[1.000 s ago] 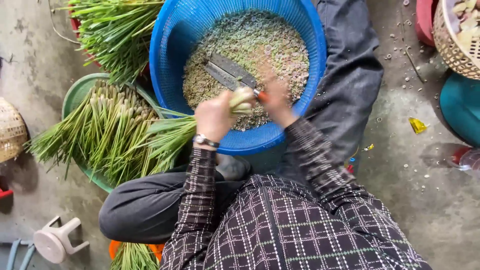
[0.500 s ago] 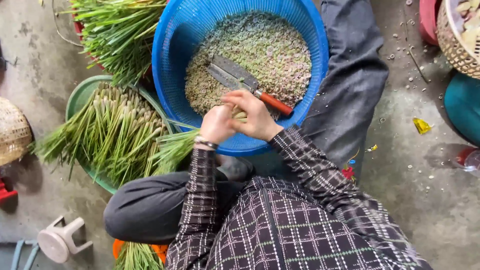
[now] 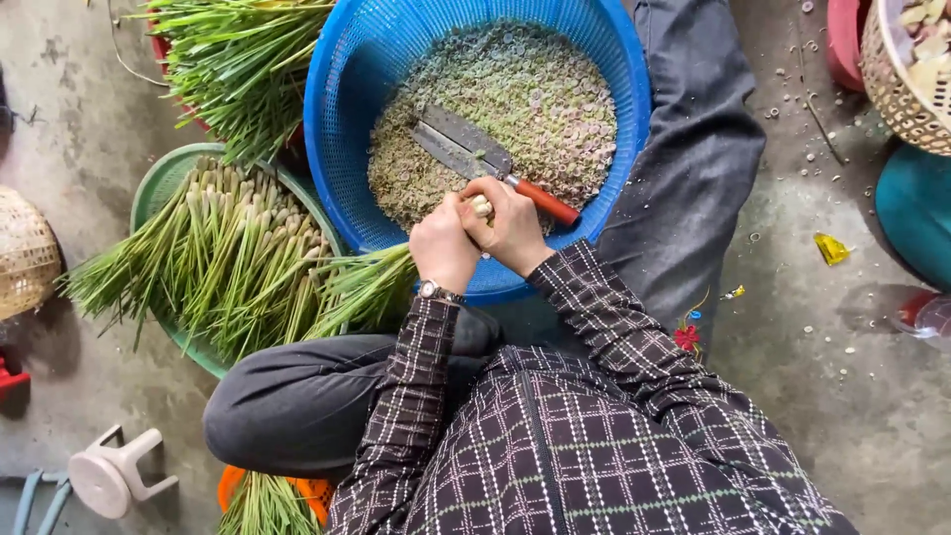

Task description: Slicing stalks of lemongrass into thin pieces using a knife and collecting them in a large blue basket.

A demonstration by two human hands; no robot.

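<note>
Gripping bundle of lemongrass stalks (image 3: 381, 282), left hand (image 3: 444, 243) closed around pale cut ends at rim of blue plastic basket (image 3: 337, 129). Right hand (image 3: 512, 223) closed on same stalk ends, just beside orange handle of cleaver (image 3: 475, 154); flat steel blade lies on heap of thin lemongrass slices (image 3: 535, 99) filling basket. Basket wall perforated, round. Green basin (image 3: 158, 188) at left holds long fibrous stalks, pale bases together. Rough grey concrete floor (image 3: 812, 396), scattered with slices.
</note>
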